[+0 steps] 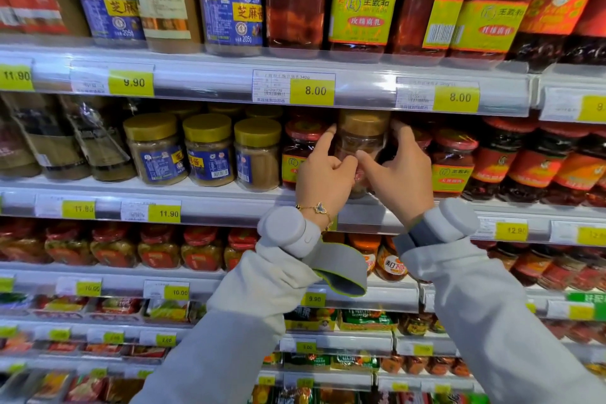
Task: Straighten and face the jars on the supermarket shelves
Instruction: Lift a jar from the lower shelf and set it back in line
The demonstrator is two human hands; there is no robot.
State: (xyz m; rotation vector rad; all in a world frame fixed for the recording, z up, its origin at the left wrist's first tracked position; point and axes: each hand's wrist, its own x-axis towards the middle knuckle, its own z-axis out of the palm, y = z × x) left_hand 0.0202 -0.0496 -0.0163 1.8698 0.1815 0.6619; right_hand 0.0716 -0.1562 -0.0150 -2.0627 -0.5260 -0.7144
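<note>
Head view: both hands hold one clear glass jar with a gold lid [360, 141] at the front edge of the second white shelf [210, 193], among red-lidded jars with yellow labels [300, 154]. The left hand [323, 179] and the right hand [401, 174] curl round its sides, thumbs meeting in front. Three gold-lidded paste jars with blue labels [206, 149] stand to the left.

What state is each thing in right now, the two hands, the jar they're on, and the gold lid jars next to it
left hand: grips the held jar's left side.
right hand: grips its right side.
held jar: gold lid on, upright, among red-lidded jars; label not visible.
three gold-lid jars: upright, lids on, blue labels turned partly sideways.
top-shelf jar: upright, label facing away.
</note>
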